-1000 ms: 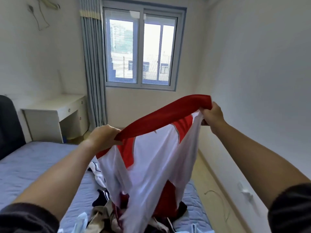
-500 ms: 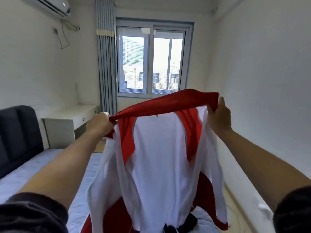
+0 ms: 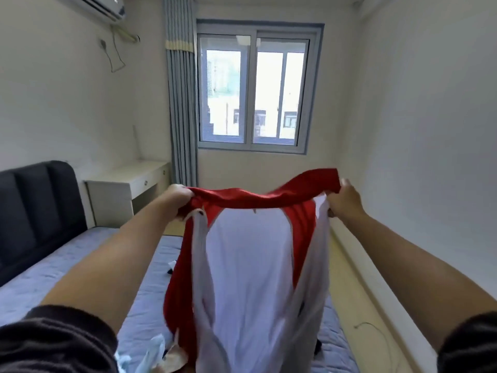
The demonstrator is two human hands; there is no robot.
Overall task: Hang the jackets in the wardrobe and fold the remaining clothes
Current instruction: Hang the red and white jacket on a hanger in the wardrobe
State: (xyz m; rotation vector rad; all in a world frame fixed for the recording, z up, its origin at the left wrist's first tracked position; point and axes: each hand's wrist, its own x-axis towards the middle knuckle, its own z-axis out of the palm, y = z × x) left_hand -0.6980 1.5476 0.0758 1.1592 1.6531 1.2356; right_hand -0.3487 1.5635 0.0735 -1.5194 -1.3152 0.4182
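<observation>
Gripping the red-and-white jacket (image 3: pixel 250 265) by its red top edge, left hand (image 3: pixel 176 196) and right hand (image 3: pixel 344 197) are pinching opposite ends, the body hanging lengthwise below them.

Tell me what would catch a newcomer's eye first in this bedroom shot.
The red and white garment held up mid-frame, its red top edge gripped by the left hand and the right hand. Behind it, a bright window in the far wall; below, a blue-grey bed with more clothes near the bottom edge.
</observation>
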